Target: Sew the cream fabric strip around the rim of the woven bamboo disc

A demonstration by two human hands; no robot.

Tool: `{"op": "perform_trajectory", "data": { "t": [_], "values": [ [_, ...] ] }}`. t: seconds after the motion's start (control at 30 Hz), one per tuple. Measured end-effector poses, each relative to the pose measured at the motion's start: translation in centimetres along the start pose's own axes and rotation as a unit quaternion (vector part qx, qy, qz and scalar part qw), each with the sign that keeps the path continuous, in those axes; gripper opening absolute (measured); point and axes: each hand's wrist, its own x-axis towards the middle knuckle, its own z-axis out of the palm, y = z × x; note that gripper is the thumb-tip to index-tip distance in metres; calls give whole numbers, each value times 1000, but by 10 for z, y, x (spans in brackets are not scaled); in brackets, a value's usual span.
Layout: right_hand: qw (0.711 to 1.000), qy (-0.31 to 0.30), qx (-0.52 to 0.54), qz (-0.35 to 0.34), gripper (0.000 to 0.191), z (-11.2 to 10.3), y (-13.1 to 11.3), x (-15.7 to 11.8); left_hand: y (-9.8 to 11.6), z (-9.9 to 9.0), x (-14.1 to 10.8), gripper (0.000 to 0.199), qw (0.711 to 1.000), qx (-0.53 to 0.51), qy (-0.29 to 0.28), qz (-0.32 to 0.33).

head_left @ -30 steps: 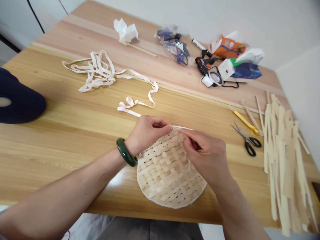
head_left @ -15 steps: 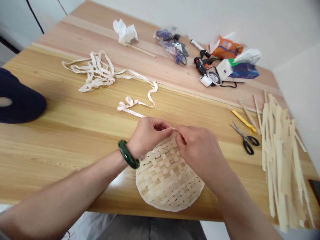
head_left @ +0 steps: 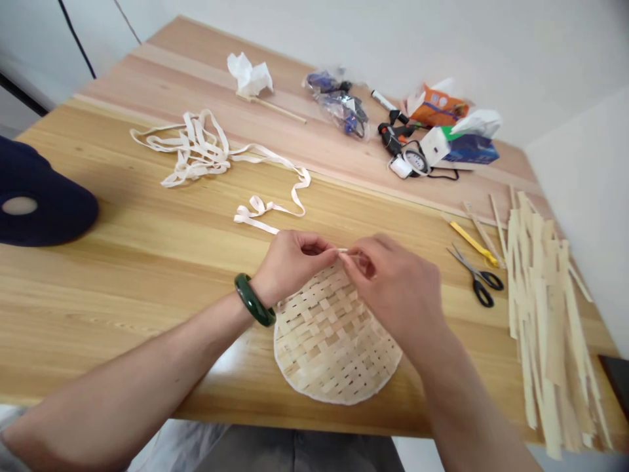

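Note:
A round woven bamboo fan with a white-bound rim lies near the table's front edge, its top end raised to my hands. My left hand, with a dark green bangle at the wrist, pinches the fan's top edge and the white ribbon there. Close beside it, my right hand pinches at the same edge, thumb and forefinger together on the ribbon's binding. From under my left hand the loose white ribbon runs away to a tangled heap at the back left. The fingers hide the exact spot they grip.
Scissors and a yellow-handled cutter lie to the right, beside a pile of bamboo strips. Tissue packs, a glue gun and bagged blue items stand at the back. A dark blue object sits far left.
My right hand has shifted slightly and its thumb and forefinger have repositioned at the fan's edge. My left hand stays pinched there. The whole view has shifted a little.

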Motion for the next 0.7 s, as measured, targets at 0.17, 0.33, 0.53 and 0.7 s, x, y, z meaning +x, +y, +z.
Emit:
{"op": "perform_trajectory", "data": {
  "t": [0.17,0.33,0.53,0.7],
  "values": [
    [979,-9,174,110,22,-17,41,9,8,2,-6,19,998,-50,-35,-5],
    [823,-300,418,241,31,-14,50,20,12,5,-12,18,996,-66,-52,14],
    [695,-393,530,286,18,-15,42,38,12,10,-16,14,995,-58,-56,55],
    [626,-315,629,337,10,-6,51,49,11,10,-16,15,994,-71,-65,46]
  ]
}}
